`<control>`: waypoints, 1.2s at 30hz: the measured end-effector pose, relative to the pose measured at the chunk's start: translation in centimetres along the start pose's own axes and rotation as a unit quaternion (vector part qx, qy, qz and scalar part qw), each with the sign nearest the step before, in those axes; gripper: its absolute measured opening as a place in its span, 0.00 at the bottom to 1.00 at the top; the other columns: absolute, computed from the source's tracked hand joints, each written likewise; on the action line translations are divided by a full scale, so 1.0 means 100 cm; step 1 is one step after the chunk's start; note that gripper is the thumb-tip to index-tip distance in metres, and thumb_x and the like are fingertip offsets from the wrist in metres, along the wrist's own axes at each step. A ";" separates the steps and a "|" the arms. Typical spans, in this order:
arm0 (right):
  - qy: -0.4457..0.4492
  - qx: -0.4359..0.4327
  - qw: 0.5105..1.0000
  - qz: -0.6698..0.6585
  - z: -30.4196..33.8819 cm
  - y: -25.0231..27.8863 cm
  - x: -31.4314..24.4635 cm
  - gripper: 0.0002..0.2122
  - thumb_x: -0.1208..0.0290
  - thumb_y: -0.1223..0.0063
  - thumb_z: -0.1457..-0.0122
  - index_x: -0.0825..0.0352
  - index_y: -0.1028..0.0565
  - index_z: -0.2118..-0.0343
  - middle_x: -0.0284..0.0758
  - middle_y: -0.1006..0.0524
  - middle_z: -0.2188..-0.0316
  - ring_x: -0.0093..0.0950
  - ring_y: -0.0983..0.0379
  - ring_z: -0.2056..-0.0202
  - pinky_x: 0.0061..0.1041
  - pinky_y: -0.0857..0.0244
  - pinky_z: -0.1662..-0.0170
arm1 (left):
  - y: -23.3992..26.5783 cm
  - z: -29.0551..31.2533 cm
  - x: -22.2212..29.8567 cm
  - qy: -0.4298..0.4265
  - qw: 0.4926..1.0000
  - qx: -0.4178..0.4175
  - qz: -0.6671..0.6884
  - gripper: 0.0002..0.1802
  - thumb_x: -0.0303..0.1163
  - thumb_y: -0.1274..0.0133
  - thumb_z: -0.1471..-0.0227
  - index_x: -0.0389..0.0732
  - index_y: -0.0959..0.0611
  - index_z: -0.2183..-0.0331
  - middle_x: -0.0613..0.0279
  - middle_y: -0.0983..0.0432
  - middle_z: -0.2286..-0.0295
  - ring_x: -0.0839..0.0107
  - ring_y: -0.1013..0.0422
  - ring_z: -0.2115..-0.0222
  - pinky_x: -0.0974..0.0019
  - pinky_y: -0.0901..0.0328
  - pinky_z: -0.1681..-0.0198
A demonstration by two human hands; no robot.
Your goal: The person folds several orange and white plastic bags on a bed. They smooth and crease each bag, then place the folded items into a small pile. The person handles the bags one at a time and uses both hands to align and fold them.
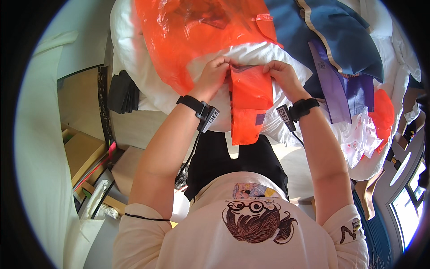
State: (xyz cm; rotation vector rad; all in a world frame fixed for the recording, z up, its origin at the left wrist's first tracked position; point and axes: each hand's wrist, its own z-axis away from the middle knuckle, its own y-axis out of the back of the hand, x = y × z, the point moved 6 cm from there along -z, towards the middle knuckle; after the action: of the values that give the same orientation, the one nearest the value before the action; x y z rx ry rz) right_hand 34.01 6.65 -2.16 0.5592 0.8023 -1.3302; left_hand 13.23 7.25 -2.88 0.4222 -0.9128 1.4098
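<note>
An orange-red plastic bag (251,92), folded into a long narrow strip, hangs between my two hands at the edge of the white bedding. My left hand (212,77) pinches its upper left corner, thumb and fingers pressed together. At the upper right corner, my right hand (285,77) grips the same bag in a like pinch. The strip's lower end dangles in front of my black trousers (210,154). Just beyond my hands, a large sheet-like red plastic bag (165,49) lies spread over the bedding.
A blue bag (354,47) with a beige strap lies at the far right, beside a purple bag (333,85). Crumpled white plastic bags (358,136) and a red bag (383,112) sit nearer. Black folded items (122,92) rest on the left edge; cardboard boxes (85,154) stand below.
</note>
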 end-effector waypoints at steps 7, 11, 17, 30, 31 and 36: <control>0.079 0.059 0.995 0.019 0.006 -0.005 -0.013 0.11 0.82 0.57 0.43 0.69 0.24 0.60 0.32 0.23 0.66 0.21 0.28 0.64 0.19 0.35 0.57 | -0.006 0.008 0.000 -0.087 0.985 0.045 -0.140 0.23 0.23 0.47 0.46 0.34 0.35 0.50 0.59 0.26 0.59 0.74 0.28 0.64 0.72 0.32 0.60; 0.018 0.029 0.990 -0.138 0.014 -0.009 -0.016 0.18 0.73 0.53 0.39 0.68 0.33 0.46 0.36 0.24 0.60 0.22 0.28 0.59 0.21 0.36 0.54 | -0.008 0.011 0.021 -0.220 0.960 0.105 -0.137 0.24 0.19 0.45 0.48 0.34 0.35 0.51 0.58 0.25 0.61 0.76 0.28 0.65 0.75 0.32 0.68; -0.005 0.011 0.997 0.074 0.014 -0.024 -0.005 0.18 0.71 0.46 0.40 0.72 0.32 0.49 0.35 0.24 0.57 0.22 0.28 0.56 0.20 0.35 0.52 | -0.005 0.007 0.035 -0.219 0.957 0.146 -0.119 0.26 0.26 0.42 0.48 0.33 0.34 0.50 0.59 0.23 0.64 0.77 0.28 0.64 0.74 0.32 0.61; -0.084 -0.072 0.986 0.122 0.035 -0.027 0.014 0.15 0.68 0.44 0.41 0.73 0.24 0.56 0.30 0.22 0.67 0.17 0.27 0.67 0.19 0.33 0.61 | -0.006 0.033 -0.023 -0.022 0.997 0.010 -0.068 0.17 0.29 0.43 0.46 0.32 0.25 0.56 0.61 0.23 0.61 0.75 0.27 0.62 0.71 0.30 0.60; -0.089 -0.077 0.987 0.113 0.035 -0.027 0.016 0.15 0.68 0.44 0.41 0.73 0.24 0.56 0.30 0.21 0.67 0.18 0.27 0.67 0.19 0.33 0.60 | -0.006 0.034 -0.024 -0.011 0.997 0.004 -0.075 0.17 0.29 0.43 0.46 0.32 0.25 0.56 0.61 0.23 0.62 0.76 0.26 0.63 0.71 0.30 0.61; -0.086 -0.099 0.990 0.050 0.034 -0.028 0.018 0.19 0.68 0.44 0.42 0.71 0.28 0.50 0.33 0.22 0.63 0.21 0.26 0.63 0.21 0.33 0.57 | -0.001 0.035 -0.021 -0.017 0.995 -0.002 -0.101 0.15 0.30 0.43 0.45 0.34 0.24 0.57 0.62 0.23 0.63 0.77 0.26 0.67 0.72 0.29 0.67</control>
State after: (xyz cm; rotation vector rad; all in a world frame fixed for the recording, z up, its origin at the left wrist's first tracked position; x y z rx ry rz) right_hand 31.98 2.45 -1.19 0.3194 0.7445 -1.1740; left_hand 12.55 3.24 -2.33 0.5227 -0.8756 1.2185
